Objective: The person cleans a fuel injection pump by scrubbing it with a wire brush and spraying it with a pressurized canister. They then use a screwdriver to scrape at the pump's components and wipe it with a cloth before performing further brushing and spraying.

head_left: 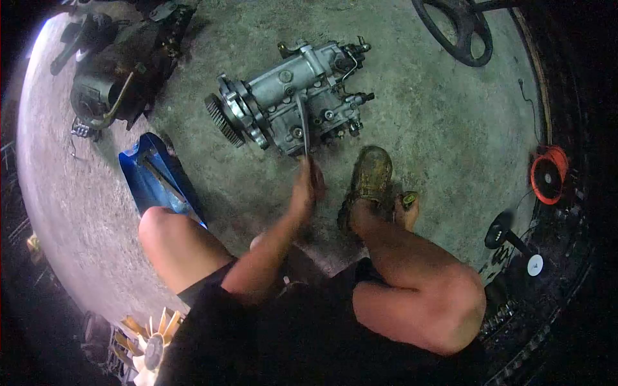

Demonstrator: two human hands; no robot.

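Observation:
A silver fuel injection pump (283, 83) with a toothed gear (224, 120) on its left end lies on the concrete floor. My left hand (308, 190), slightly blurred, is closed on the lower end of a silver wrench (304, 125). The wrench's far end reaches up over the pump's side fittings. Beside my right shoe (373, 174), my right hand (409, 215) is closed around a small object with a yellow-green and dark end (409, 200). The right leg hides most of that arm, and I cannot tell what the object is.
A blue scoop-like tray (138, 174) holding a bar-shaped tool (162, 179) lies by my left knee. Dark machine parts (109, 87) sit at upper left, a steering wheel (457, 32) at upper right. An orange reel (548, 175) stands right; a fan (153, 350) lies lower left.

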